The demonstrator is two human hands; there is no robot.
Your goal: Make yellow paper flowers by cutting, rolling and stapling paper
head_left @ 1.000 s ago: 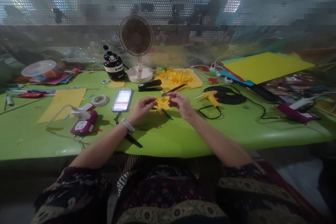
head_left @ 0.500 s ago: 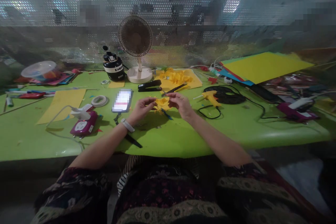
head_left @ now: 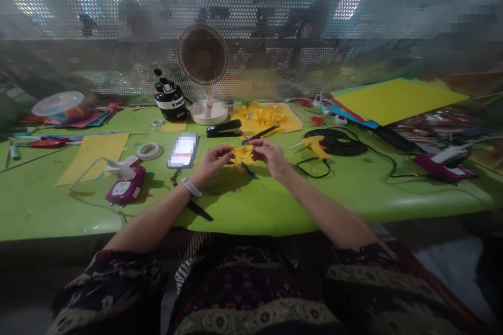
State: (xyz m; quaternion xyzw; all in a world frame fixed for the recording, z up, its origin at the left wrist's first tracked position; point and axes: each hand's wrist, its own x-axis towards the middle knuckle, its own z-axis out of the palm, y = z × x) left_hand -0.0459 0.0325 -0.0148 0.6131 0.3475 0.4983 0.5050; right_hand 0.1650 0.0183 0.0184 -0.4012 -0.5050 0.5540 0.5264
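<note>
Between my hands, above the green tabletop, is a frilly yellow paper flower point(head_left: 241, 155). My left hand point(head_left: 215, 162), with a pale watch strap at the wrist, pinches its left edge. Fingers of my right hand point(head_left: 271, 156) are closed on its right edge. Under the flower lies a small dark blue object point(head_left: 249, 170), its kind unclear. Just beyond my hands are scissors point(head_left: 264, 134), partly hidden, and a black stapler point(head_left: 223, 128). More yellow paper pieces point(head_left: 263, 114) are heaped on a yellow sheet behind them.
A phone point(head_left: 183, 151), white tape roll point(head_left: 149, 151) and purple power socket box point(head_left: 124, 186) are to the left. A bottle point(head_left: 171, 102) and fan point(head_left: 203, 55) stand behind. To the right lie a yellow glue gun point(head_left: 317, 146), a black coiled reel point(head_left: 341, 141) and coloured sheets point(head_left: 396, 99).
</note>
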